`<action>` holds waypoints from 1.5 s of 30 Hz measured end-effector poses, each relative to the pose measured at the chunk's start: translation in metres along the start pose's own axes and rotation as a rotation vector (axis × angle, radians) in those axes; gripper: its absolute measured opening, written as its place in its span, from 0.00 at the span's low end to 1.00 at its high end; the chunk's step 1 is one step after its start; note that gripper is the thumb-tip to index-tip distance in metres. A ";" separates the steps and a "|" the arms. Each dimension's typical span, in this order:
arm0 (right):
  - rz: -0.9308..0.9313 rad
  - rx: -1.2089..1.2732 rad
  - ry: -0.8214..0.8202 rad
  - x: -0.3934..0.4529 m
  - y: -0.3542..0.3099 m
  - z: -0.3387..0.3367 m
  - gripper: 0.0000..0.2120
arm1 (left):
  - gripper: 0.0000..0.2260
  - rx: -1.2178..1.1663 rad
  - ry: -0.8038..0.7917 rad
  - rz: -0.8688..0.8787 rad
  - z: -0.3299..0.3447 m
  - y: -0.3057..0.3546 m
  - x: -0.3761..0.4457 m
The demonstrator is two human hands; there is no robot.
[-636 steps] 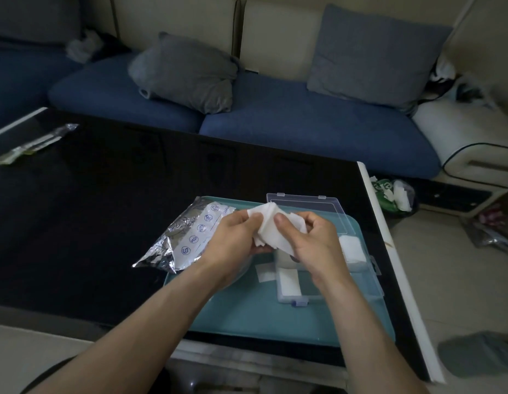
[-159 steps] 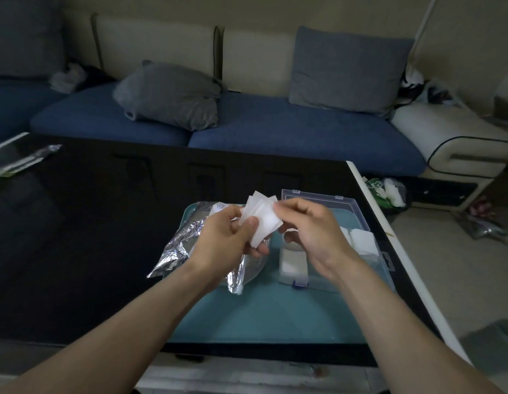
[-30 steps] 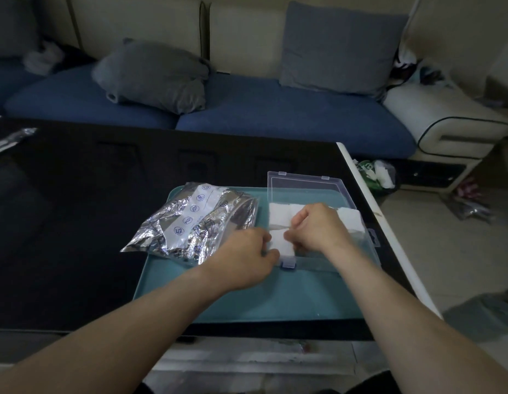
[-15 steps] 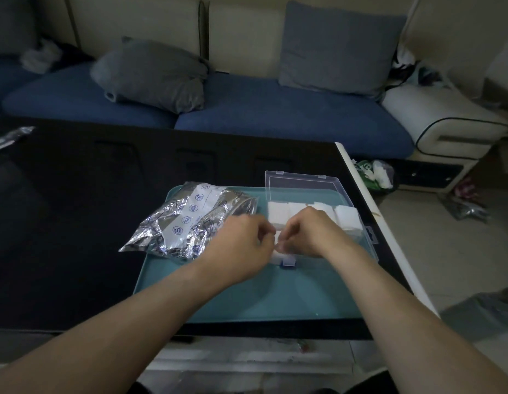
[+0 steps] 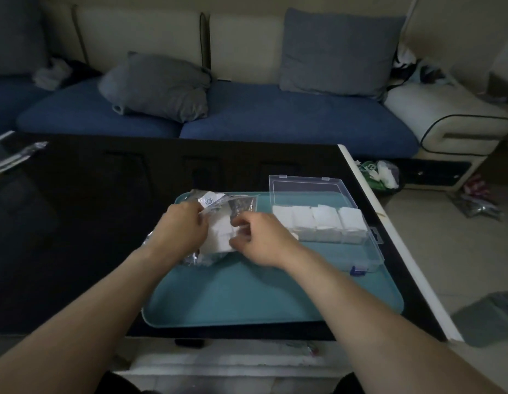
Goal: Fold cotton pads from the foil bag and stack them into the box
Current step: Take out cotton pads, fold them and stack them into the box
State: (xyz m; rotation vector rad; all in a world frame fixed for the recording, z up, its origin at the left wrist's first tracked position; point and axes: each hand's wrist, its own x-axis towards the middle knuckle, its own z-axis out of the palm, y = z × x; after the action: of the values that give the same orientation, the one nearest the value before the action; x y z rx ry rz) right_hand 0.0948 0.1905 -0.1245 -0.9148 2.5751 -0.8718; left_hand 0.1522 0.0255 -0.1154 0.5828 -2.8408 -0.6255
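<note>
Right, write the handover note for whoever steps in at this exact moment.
Left hand holds the foil bag open at its mouth.
Right hand has its fingers at the bag opening, on the white cotton pads showing there; whether it pinches one cannot be told.
The clear box sits open on the teal tray, right of the bag, with a row of folded pads along its far side.
Left to do: pull out a pad, fold it, add it to the box, repeat.
</note>
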 end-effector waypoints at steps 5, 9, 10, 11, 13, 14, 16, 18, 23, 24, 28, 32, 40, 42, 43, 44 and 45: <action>0.045 -0.020 -0.069 0.009 -0.009 0.017 0.33 | 0.07 -0.072 0.036 0.005 0.003 -0.014 0.004; 0.079 0.023 0.101 0.019 -0.015 0.026 0.28 | 0.07 -0.088 0.059 0.052 0.007 -0.016 0.003; 0.079 0.052 0.148 0.021 -0.016 0.028 0.24 | 0.07 -0.103 0.055 0.057 0.007 -0.016 0.002; 0.080 0.070 0.182 0.022 -0.017 0.029 0.20 | 0.07 -0.114 0.047 0.059 0.007 -0.017 0.002; 0.051 0.033 0.225 0.023 -0.018 0.031 0.17 | 0.08 -0.134 0.037 0.049 0.005 -0.017 0.000; 0.032 -0.006 0.241 0.023 -0.019 0.033 0.18 | 0.09 -0.145 0.040 0.040 0.004 -0.018 0.000; 0.011 -0.069 0.267 0.022 -0.023 0.033 0.21 | 0.09 -0.159 0.047 0.025 0.003 -0.017 0.000; -0.004 -0.101 0.259 0.020 -0.029 0.033 0.23 | 0.09 -0.167 0.043 0.009 0.002 -0.015 0.000; -0.022 -0.040 0.229 0.017 -0.032 0.038 0.18 | 0.09 -0.157 0.030 -0.017 0.003 -0.012 -0.001; -0.010 -0.038 0.218 0.018 -0.031 0.039 0.19 | 0.09 -0.163 0.030 -0.022 0.003 -0.012 -0.001; -0.016 -0.001 0.165 0.021 -0.032 0.042 0.12 | 0.09 -0.187 0.022 -0.038 0.002 -0.011 -0.001; 0.040 0.079 0.167 0.019 -0.032 0.035 0.04 | 0.10 -0.199 0.030 -0.056 0.001 -0.015 0.000; 0.248 0.558 0.171 0.010 -0.020 0.000 0.05 | 0.08 -0.155 0.038 -0.041 0.001 -0.017 0.000; 0.285 0.661 0.187 0.006 -0.017 -0.005 0.09 | 0.07 -0.145 0.028 -0.037 0.002 -0.015 0.001; 0.297 0.689 0.192 0.004 -0.015 -0.007 0.12 | 0.07 -0.142 0.021 -0.032 0.003 -0.013 0.001; 0.310 0.701 0.189 0.004 -0.015 -0.006 0.15 | 0.07 -0.136 0.018 -0.027 0.003 -0.012 0.001; 0.324 0.703 0.182 0.003 -0.015 -0.004 0.17 | 0.07 -0.133 0.017 -0.023 0.003 -0.011 0.000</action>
State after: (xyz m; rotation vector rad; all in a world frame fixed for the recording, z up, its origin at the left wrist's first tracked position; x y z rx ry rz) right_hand 0.0981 0.1812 -0.1124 -0.2174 2.1744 -1.6433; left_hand 0.1548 0.0175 -0.1229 0.5960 -2.7537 -0.8023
